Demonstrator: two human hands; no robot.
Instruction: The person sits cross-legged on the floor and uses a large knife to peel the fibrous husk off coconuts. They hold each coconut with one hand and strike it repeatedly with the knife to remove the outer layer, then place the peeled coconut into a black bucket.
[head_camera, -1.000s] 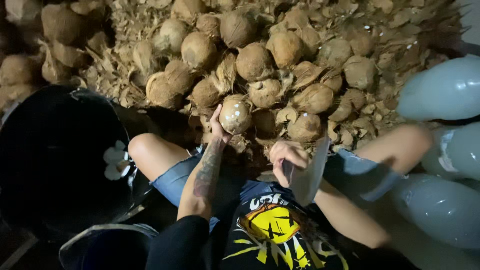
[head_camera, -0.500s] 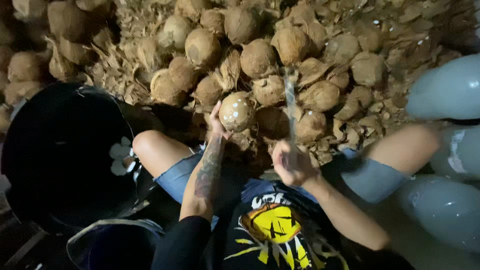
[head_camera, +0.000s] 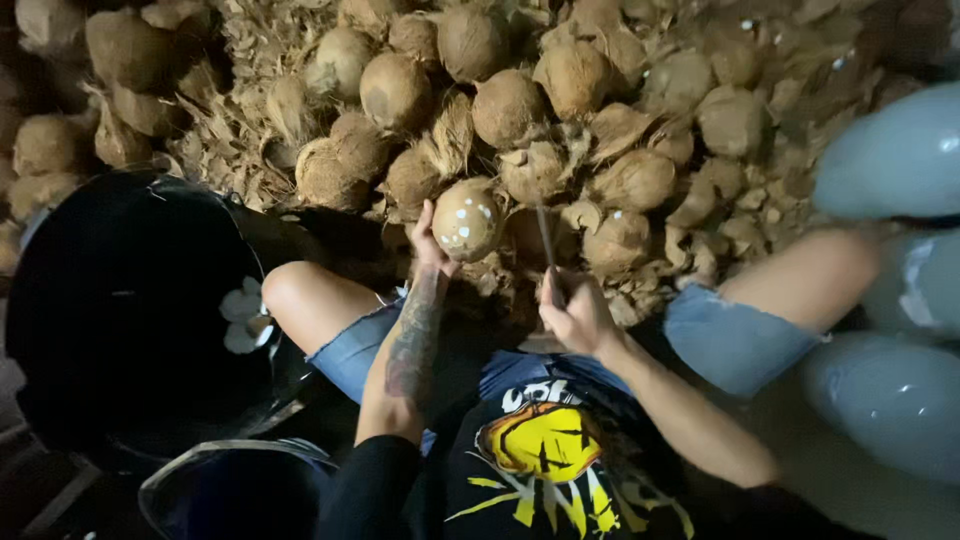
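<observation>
1. The left hand is clamped around the side of a round, pale brown husked coconut flecked with white chips, propping it out in front of the knees at the foot of the heap, probably so it sits steady and clear of the legs.
2. The right hand is closed on the handle of a long, thin dark blade, held edge-on and upright just beside the coconut; whether the edge touches the shell I cannot tell.
3. The two hands stay apart, one on each side of the lap, which keeps the left fingers away from the blade.
4. A large heap of brown fibrous coconuts and loose husk lies within arm's reach.
5. A wide black round tub stands by the left knee, a few white coconut pieces at its rim.
6. Pale grey rounded containers sit to the right.
</observation>
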